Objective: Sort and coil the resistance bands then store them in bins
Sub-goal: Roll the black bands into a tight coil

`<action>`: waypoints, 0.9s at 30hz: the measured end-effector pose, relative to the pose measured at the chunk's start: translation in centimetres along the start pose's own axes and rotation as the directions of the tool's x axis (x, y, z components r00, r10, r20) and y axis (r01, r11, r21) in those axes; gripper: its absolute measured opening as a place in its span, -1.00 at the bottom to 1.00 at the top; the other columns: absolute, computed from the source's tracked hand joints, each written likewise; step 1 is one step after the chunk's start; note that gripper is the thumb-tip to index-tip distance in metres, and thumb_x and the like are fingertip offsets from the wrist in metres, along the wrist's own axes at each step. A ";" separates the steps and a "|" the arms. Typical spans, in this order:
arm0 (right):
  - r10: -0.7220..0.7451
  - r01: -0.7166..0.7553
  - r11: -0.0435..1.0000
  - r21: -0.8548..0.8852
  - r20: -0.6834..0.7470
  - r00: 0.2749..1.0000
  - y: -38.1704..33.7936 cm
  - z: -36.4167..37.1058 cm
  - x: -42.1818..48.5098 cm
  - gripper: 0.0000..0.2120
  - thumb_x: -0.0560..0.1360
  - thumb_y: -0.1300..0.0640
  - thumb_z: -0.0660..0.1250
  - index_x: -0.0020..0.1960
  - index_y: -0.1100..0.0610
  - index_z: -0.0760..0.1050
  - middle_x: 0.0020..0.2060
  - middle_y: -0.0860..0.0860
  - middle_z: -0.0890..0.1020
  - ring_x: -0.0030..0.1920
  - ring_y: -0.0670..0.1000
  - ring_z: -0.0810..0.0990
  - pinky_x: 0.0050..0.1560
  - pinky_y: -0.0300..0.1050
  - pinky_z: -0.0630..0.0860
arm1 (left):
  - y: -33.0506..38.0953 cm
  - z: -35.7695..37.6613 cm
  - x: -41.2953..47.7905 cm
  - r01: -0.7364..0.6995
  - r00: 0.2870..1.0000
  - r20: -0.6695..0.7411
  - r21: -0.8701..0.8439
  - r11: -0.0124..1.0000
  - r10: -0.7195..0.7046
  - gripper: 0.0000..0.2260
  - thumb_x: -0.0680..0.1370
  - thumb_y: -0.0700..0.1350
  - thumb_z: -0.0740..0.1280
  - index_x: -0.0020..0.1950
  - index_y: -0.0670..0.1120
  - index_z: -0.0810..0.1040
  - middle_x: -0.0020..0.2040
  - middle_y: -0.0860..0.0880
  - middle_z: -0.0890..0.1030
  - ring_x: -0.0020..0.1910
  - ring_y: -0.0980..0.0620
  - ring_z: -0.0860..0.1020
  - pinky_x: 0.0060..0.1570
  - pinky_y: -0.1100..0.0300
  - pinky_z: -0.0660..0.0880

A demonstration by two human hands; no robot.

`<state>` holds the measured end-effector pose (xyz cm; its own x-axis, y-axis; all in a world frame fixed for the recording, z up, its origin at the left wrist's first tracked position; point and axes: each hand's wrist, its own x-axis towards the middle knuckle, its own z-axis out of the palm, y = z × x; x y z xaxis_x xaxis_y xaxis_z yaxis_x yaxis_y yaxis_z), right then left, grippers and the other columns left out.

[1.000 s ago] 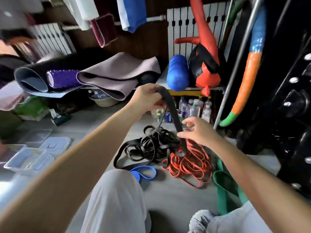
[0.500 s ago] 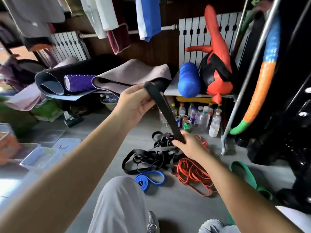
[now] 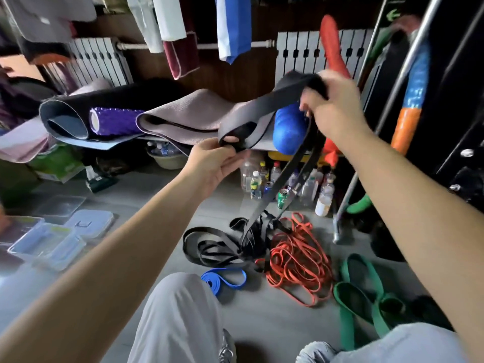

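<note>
Right hand [image 3: 335,106] higher, band [image 3: 262,107] in grip

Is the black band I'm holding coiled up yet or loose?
Loose, not coiled: the black band spans from left hand to right hand, its tail hanging into the floor pile.

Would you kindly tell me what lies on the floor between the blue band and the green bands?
In the head view, the tangled orange bands lie between the blue band and the green bands.
</note>
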<state>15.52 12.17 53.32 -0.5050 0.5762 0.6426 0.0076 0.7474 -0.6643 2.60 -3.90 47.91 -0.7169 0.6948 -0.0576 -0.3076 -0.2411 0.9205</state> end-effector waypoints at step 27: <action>0.714 -0.149 0.697 -0.701 0.698 0.054 28.5 13.4 -25.8 -0.65 0.42 -0.24 0.29 -0.08 0.05 0.53 -0.15 -0.02 0.57 -0.09 0.03 0.51 -0.23 -0.16 0.36 | -22.9 -13.1 4.7 0.440 0.840 -0.090 0.690 0.575 -0.535 -0.85 0.49 -0.37 0.28 -0.16 -0.16 0.56 -0.30 -0.09 0.58 -0.36 0.11 0.56 -0.36 0.35 0.50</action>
<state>17.24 14.12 12.70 -0.6243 0.3337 -0.7063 0.6858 0.6670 -0.2910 -1.90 -4.02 21.52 -0.4942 0.6519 -0.5752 -0.0604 0.6342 0.7708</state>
